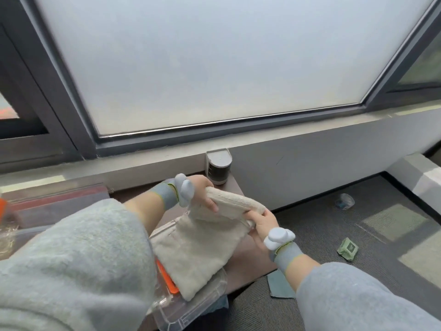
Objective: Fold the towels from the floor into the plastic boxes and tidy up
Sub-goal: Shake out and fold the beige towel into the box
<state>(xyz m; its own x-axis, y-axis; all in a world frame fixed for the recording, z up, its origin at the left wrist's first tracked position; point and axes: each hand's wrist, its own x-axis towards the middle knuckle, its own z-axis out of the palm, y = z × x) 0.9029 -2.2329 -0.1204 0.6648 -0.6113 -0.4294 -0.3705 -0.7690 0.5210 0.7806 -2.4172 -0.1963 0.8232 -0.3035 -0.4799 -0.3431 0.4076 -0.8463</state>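
The left hand [204,193] and right hand [261,223] each gripped the top fold of a cream towel [195,252], fingers curled round it. The towel hung below both hands, its lower end resting on a clear plastic box [186,311].

No writing in view can be read.
A green packet [349,249] on the floor [310,225], well to the right of the fingers [256,217] of the right hand [263,226], bears a dark patch with pale marks, too small and blurred to read. A grey holder [218,169] on the counter [235,187], just beyond the fingers [211,204] of the left hand [202,189], shows a column of fine light marks down its dark front; no letter or number can be made out.
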